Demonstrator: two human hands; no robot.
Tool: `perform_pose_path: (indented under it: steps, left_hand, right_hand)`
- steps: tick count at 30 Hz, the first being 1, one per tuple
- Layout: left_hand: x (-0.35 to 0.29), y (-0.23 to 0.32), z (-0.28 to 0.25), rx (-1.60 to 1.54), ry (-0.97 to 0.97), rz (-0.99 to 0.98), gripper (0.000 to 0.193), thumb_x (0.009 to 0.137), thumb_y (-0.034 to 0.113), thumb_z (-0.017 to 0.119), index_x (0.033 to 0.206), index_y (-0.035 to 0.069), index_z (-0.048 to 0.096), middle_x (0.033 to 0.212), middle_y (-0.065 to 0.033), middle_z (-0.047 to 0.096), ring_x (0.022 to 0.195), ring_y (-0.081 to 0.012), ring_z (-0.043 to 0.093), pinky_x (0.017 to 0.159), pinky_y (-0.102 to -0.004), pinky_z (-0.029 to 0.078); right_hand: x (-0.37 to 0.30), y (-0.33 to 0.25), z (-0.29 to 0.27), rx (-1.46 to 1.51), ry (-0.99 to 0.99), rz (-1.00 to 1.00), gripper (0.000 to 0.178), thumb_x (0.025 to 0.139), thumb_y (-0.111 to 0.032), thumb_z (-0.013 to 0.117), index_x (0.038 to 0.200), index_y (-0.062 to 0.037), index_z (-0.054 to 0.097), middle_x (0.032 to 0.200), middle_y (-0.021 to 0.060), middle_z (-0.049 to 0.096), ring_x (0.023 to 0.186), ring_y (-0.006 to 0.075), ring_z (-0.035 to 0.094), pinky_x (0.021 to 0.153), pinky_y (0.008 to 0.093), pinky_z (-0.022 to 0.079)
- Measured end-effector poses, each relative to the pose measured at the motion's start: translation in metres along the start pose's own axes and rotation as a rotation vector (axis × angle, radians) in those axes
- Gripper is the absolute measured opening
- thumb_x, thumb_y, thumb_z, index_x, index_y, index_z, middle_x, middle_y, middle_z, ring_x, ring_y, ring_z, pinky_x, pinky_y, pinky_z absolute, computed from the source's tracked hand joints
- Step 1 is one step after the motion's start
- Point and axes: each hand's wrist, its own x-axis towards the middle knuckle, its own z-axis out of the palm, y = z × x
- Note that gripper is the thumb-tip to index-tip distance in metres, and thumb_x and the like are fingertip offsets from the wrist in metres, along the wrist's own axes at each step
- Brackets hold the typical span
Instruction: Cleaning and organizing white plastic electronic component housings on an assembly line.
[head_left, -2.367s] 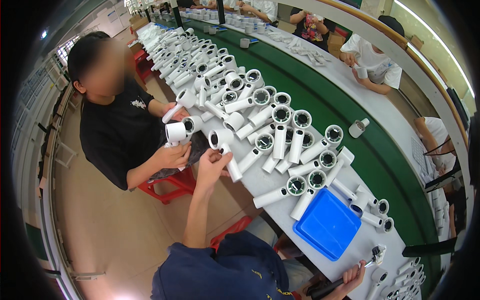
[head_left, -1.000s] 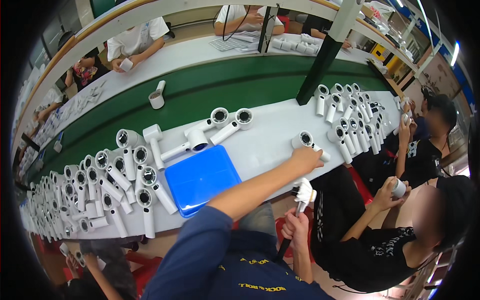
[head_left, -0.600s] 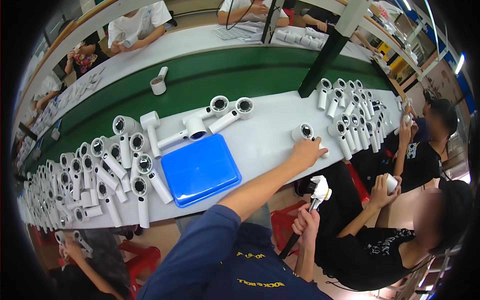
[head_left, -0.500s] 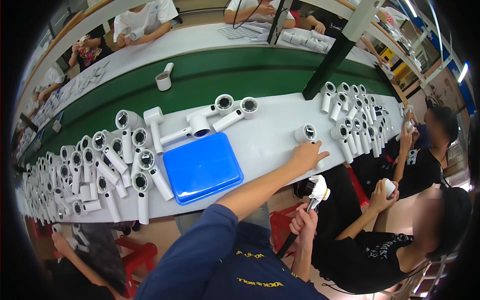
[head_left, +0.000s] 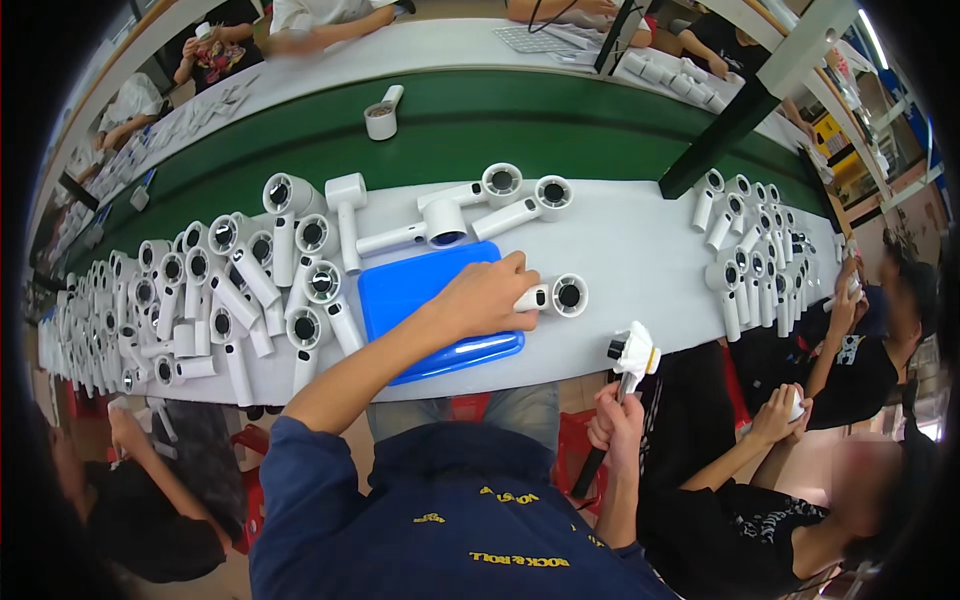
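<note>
My left hand (head_left: 485,297) is closed around the handle of a white handheld fan (head_left: 570,296), just above a blue plastic tray (head_left: 388,292). The fan's round head, with its dark centre, points right. My right hand (head_left: 616,425) grips a hammer (head_left: 634,358) upright in front of the table edge. Its head is wrapped in white with a yellow band, its shaft is metal and its grip black. Beyond the tray lie several more white fans (head_left: 445,224).
Many white fans (head_left: 190,290) crowd the table's left; another group (head_left: 760,255) stands right. A green conveyor belt (head_left: 480,130) runs behind, carrying one fan (head_left: 381,120). A dark post (head_left: 715,145) rises at the far edge. Co-workers (head_left: 770,500) sit right, left and opposite.
My left hand has taken the fan by its handle and brought it left, over to the blue tray. My right hand still holds the hammer upright. The whole view has shifted.
</note>
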Motion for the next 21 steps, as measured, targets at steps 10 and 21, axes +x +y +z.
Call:
perform_pose_path:
  steps: [10,21]
  left_hand:
    - [-0.033,-0.013,0.006,0.24,0.402,-0.022,0.041,0.078,0.031,0.079,0.116,0.015,0.073,0.093,-0.0069,0.056,0.09,-0.0266,0.054,0.075,-0.0386,0.049]
    - [-0.039,-0.027,0.027,-0.003,0.552,-0.026,0.04,0.073,0.026,0.084,0.109,0.013,0.074,0.085,-0.0076,0.05,0.081,-0.0256,0.053,0.071,-0.0379,0.046]
  right_hand:
    - [0.059,-0.064,0.051,-0.754,-0.114,-0.24,0.038,0.11,-0.03,0.04,0.098,-0.0008,0.06,0.054,-0.0055,0.037,0.046,0.0042,0.031,0.044,0.0248,0.026]
    - [0.09,-0.069,0.057,-1.189,-0.088,-0.295,0.048,0.109,-0.036,0.042,0.078,-0.0019,0.056,0.057,0.0021,0.048,0.051,0.0115,0.047,0.048,0.0311,0.037]
